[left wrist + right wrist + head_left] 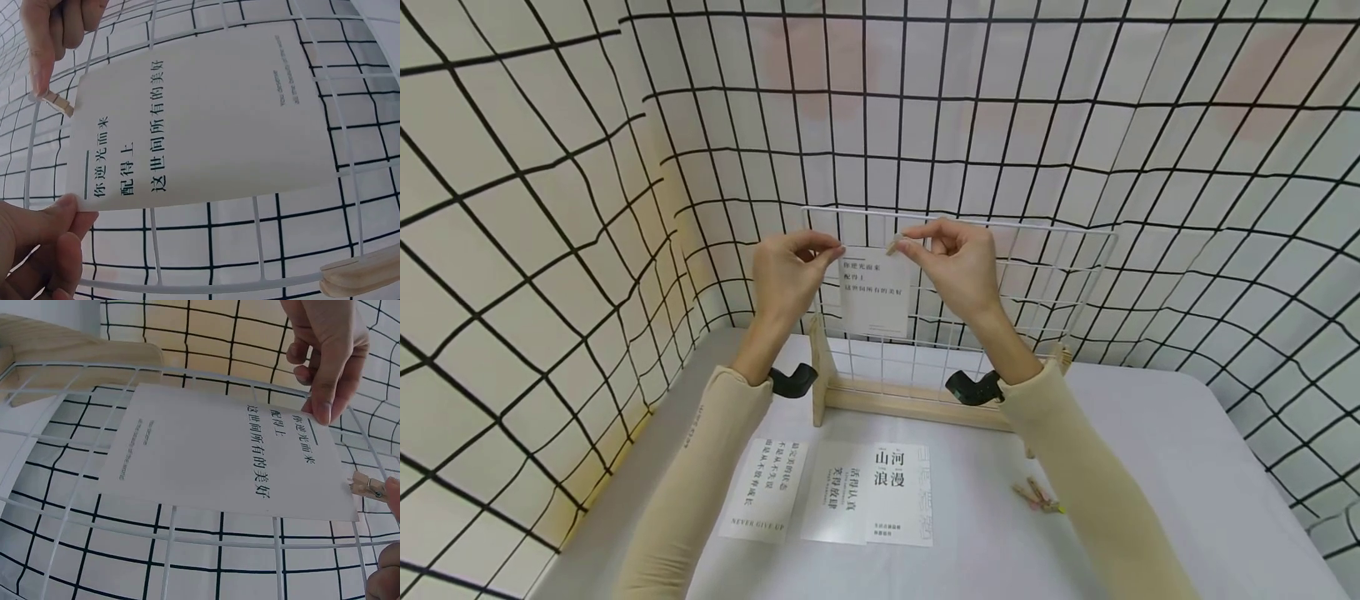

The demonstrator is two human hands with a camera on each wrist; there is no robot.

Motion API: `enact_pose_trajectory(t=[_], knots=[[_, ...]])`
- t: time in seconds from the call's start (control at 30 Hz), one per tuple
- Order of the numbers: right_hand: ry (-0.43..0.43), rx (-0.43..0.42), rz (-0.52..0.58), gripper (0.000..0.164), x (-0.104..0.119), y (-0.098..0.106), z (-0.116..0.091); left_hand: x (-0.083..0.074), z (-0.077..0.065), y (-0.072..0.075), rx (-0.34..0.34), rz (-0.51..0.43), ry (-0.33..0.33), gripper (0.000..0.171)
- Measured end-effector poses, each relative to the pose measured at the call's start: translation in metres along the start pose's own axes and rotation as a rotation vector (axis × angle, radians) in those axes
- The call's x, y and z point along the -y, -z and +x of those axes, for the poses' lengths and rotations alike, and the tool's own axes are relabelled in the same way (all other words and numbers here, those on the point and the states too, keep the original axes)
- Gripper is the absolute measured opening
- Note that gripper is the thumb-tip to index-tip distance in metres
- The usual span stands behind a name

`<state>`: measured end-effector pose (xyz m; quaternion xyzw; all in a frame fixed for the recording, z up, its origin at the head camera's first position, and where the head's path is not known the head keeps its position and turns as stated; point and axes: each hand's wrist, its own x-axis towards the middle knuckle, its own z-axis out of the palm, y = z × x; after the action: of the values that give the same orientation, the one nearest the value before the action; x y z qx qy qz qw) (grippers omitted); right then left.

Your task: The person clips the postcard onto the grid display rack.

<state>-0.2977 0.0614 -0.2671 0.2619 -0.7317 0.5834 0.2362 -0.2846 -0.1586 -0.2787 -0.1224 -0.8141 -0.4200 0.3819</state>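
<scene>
One card (874,304) stood upright before the wire rack (1015,299), its top-left corner pinched by the left hand (786,275), seemingly for steadiness, while the right hand (958,262) gripped a clothespin (367,485) at the top edge.

The right sleeve (1097,475) hides the far right end of the wooden stand (917,407), and both arms run out of the head view at its bottom edge. Lettering on the left sleeve (692,483) is too small to read; so is the lowest print on the held card (875,296) (in that view, at least). Loose pegs (1037,496) blur together, uncountable. The right wrist view's edge cuts off the right hand (958,260).
</scene>
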Motion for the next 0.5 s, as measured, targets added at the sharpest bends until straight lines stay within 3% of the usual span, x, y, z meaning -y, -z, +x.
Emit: enact_pose_trajectory(t=[0.5], knots=[[0.007,-0.059,-0.005,0.015,-0.002,-0.013,0.0,0.0,-0.002,-0.004,-0.022,0.029,-0.025,0.009]])
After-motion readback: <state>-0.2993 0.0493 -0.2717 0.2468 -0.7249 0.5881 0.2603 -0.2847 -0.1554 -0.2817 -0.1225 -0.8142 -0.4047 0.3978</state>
